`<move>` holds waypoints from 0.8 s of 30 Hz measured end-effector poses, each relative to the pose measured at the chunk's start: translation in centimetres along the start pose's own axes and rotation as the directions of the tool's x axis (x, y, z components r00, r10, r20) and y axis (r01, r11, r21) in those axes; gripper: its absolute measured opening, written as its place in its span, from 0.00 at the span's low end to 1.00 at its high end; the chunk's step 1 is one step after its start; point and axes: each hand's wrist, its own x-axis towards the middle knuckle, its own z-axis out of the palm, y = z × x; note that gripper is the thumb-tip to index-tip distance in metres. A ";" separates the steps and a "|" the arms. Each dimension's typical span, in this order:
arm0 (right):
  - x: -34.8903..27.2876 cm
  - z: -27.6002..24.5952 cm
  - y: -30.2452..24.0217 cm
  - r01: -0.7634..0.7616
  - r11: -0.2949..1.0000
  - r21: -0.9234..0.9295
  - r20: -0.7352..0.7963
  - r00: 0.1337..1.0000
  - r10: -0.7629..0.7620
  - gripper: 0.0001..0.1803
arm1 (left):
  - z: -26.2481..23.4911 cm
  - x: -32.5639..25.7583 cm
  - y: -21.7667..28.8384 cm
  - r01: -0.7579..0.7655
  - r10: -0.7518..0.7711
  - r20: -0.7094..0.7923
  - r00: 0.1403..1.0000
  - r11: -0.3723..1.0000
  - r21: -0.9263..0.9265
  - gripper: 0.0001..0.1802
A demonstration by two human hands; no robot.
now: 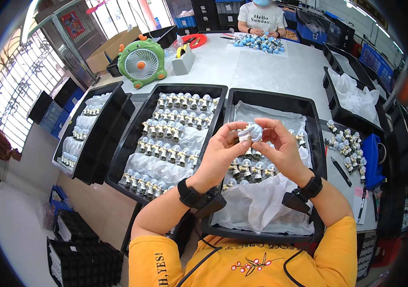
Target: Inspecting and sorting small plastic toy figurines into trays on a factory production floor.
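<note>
Between my two hands, above a black tray (316, 110), is a small figurine (250, 134) with pale blue-grey hair. My left hand (222, 152) pinches it from one side with thumb and index finger. On the other side my right hand (284, 149) grips it with closed fingers. Parts of the figurine are hidden by my fingertips. Beneath my hands, rows of similar figurines (257, 171) stand in the tray among white tissue sheets (261, 203). A second black tray (192, 89) to the left holds several rows of the same figurines on tissue.
Loose figurines (347, 143) lie right of the tray, beside a black pen (340, 171) and a blue box (372, 160). A green fan (142, 62) and a tape dispenser (183, 61) stand at the back left. Across the table a person (261, 21) handles small blue pieces (261, 44).
</note>
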 end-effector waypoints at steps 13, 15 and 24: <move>0.1 -0.5 0.0 -0.032 0.999 0.001 0.084 0.996 0.032 0.18 | -0.7 0.3 -0.1 0.224 -0.183 0.207 0.961 0.954 -0.198 0.25; 0.1 -0.6 -0.3 -0.056 0.998 0.026 0.079 0.995 0.054 0.18 | -0.6 0.2 -0.1 0.197 -0.172 0.163 0.972 0.968 -0.152 0.26; 0.3 -0.5 -1.1 0.149 0.957 -0.250 0.156 0.981 -0.112 0.38 | -0.4 0.4 -0.4 0.035 -0.036 0.048 0.998 0.999 0.031 0.28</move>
